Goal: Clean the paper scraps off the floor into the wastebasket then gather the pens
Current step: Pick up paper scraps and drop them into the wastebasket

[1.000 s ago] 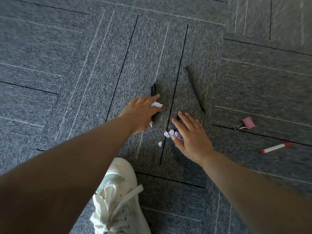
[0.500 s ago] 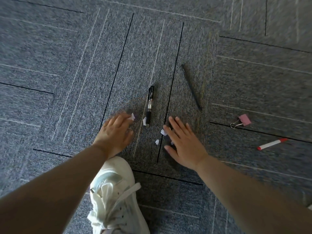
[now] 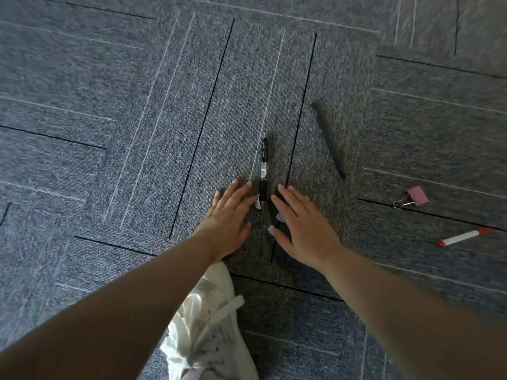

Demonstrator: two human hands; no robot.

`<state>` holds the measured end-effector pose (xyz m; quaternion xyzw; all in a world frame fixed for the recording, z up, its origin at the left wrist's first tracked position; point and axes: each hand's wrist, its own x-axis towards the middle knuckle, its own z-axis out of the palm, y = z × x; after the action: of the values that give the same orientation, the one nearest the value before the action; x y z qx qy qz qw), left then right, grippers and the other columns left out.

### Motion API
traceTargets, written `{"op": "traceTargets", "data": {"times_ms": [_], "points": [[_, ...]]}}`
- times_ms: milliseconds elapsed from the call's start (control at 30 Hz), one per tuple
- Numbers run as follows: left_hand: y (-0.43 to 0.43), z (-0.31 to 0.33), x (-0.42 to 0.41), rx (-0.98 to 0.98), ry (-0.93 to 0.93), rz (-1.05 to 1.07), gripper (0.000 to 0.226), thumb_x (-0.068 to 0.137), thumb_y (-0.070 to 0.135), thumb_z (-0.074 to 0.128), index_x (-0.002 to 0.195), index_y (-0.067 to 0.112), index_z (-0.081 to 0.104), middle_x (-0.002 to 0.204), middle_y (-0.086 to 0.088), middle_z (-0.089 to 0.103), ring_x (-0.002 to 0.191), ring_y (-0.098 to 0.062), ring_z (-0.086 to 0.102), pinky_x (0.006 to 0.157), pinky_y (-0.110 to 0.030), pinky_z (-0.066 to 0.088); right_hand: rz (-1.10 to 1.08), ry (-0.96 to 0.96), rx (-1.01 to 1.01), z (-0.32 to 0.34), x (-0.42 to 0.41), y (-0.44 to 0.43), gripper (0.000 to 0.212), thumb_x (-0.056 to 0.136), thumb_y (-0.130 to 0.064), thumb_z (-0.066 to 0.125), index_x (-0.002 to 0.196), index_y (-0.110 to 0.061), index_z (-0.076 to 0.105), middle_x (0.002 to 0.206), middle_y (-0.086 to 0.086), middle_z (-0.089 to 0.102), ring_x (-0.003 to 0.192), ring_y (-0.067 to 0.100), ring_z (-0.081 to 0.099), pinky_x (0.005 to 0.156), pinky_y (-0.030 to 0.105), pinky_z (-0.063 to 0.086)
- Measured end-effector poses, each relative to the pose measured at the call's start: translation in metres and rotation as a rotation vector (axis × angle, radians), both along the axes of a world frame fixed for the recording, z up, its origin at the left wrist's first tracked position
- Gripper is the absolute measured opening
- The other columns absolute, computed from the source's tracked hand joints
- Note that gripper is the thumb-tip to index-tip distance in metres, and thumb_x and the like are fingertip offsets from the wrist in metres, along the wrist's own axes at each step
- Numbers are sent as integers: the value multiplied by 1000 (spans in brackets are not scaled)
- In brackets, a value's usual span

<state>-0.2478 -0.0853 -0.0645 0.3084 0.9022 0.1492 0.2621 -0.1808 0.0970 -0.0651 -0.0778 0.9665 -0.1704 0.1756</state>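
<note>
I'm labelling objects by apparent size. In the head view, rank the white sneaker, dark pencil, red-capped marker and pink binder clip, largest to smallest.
1. White sneaker, though it lies nearest the camera, which inflates it.
2. Dark pencil, the longest of the rest.
3. Red-capped marker, shorter than the pencil.
4. Pink binder clip, the smallest.

Paper scraps [image 3: 258,202]: small white bits on grey carpet, one touching the black clicker pen [image 3: 263,171] tip. Dark slim pen [image 3: 327,139] lies diagonal, right of it. Red-capped white pen [image 3: 465,237] far right, well apart.
</note>
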Motion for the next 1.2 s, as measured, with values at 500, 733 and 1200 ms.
{"op": "traceTargets", "data": {"times_ms": [500, 733, 1200], "points": [[1, 10, 19, 26, 145, 17, 40, 83, 33, 44, 118, 19, 56, 127, 2, 51, 115, -18, 37, 100, -48, 37, 21, -25, -18, 1, 20, -6, 67, 89, -54, 20, 144, -17, 25, 155, 4, 7, 140, 16, -6, 115, 39, 7], [-23, -2, 30, -120, 144, 154, 84, 78, 63, 25, 144, 21, -6, 153, -11, 2, 141, -32, -4, 109, -54, -1, -471, 129, 24, -3, 51, 8, 72, 89, -57, 24, 145, -11, 16, 154, 11, 12, 141, 26, 5, 113, 47, 9], [2, -18, 49, 72, 366, 209, 30, 80, 43, 39, 103, 25, 46, 106, 2, 39, 87, -20, 37, 71, -41, 50, -420, 175, -171, -7, 49, -23, 74, 88, -48, 36, 144, -9, 9, 153, 14, 15, 139, 19, 5, 111, 37, 9]]}}
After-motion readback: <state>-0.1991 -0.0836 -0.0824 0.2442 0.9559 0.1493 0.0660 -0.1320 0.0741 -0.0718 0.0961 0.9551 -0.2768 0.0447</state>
